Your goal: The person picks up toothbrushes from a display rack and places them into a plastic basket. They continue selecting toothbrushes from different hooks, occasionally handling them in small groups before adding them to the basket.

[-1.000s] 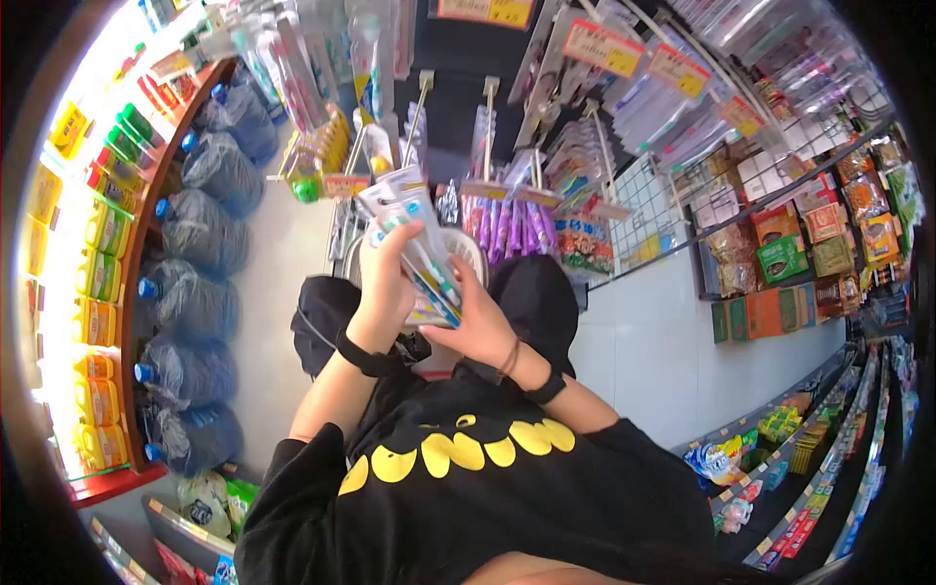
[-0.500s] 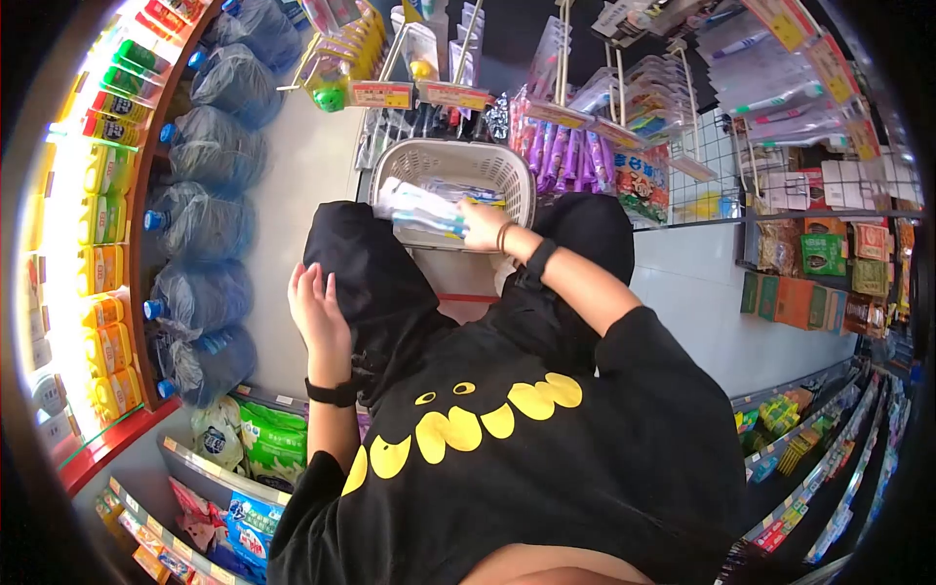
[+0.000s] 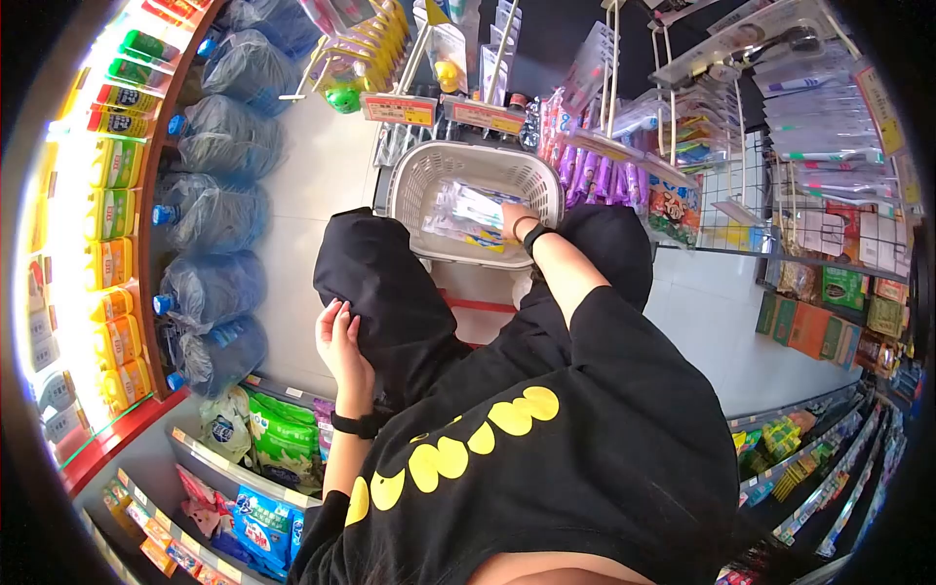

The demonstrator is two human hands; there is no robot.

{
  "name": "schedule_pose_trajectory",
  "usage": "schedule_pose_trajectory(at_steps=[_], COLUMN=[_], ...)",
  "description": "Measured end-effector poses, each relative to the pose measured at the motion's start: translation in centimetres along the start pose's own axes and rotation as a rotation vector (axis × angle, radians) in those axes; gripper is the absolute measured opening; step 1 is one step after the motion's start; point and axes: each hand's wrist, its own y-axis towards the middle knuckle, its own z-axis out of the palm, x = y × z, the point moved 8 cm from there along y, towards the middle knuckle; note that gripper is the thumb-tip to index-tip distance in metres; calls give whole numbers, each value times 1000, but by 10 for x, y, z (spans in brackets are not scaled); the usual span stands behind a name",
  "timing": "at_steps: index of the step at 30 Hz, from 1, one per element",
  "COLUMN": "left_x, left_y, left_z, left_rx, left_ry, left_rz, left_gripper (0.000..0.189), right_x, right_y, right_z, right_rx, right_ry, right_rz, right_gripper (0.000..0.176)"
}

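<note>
A light grey plastic basket (image 3: pixel 409 185) sits in front of my knees. My right hand (image 3: pixel 518 222) reaches over its near right side, fingers closed at the end of some slim white-and-clear packs (image 3: pixel 476 207) that look like packaged toothbrushes. More such packs (image 3: pixel 450 229) lie on the basket's bottom, some with blue and yellow parts. My fingers partly hide the held end. My left hand (image 3: pixel 343 351) hangs beside my left thigh, fingers loosely bent and apart, holding nothing.
Large blue water bottles (image 3: pixel 219 210) line the left side. Hooks with hanging packs (image 3: pixel 609 180) and price tags (image 3: pixel 398 110) stick out beyond the basket. A wire rack (image 3: pixel 726 190) stands at right. Low shelves with bagged goods (image 3: pixel 283 434) are behind me on the left.
My right hand has brought the packs from over the basket's near left edge down and right, inside the basket. My left hand has dropped lower. The camera view has shifted slightly.
</note>
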Motion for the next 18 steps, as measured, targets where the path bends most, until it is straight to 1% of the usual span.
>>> schedule_pose_trajectory(at_steps=[1,2,3,5,6,7,9,11,12,13,14,16,18], left_x=[0,0,0,-2,-2,-1,2,2,4,5,5,5,7], left_y=[1,2,3,6,8,11,11,11,12,14,16,15,15], left_z=[2,4,7,10,12,11,12,15,15,15,16,17,17], left_rx=[-8,-15,-10,-38,-30,-28,-24,-8,-9,-6,9,17,14], left_ry=[26,51,53,98,93,108,120,121,122,121,119,116,92], left_rz=[0,1,-2,-15,-12,-18,-21,3,5,16,31,33,14], left_gripper=[20,18,18,16,16,15,14,13,12,12,10,8,7], right_x=[5,4,4,-3,-4,-4,-8,0,-6,-9,-12,-11,5], right_y=[-7,-17,-17,-9,-8,-11,-14,-27,-10,8,36,98,38], right_z=[-11,-21,-18,-10,-8,-8,-5,-4,17,41,80,168,116], right_rx=[-8,-28,-27,-124,-96,-119,-123,-166,-233,-232,-198,-197,-99], right_ry=[-4,-4,-1,-48,-33,7,178,398,353,298,145,-298,124], right_rz=[-28,35,39,80,69,27,2,-182,-145,-181,-278,-567,-311], right_gripper=[56,77,77,90,85,64,46,30,31,30,29,27,31])
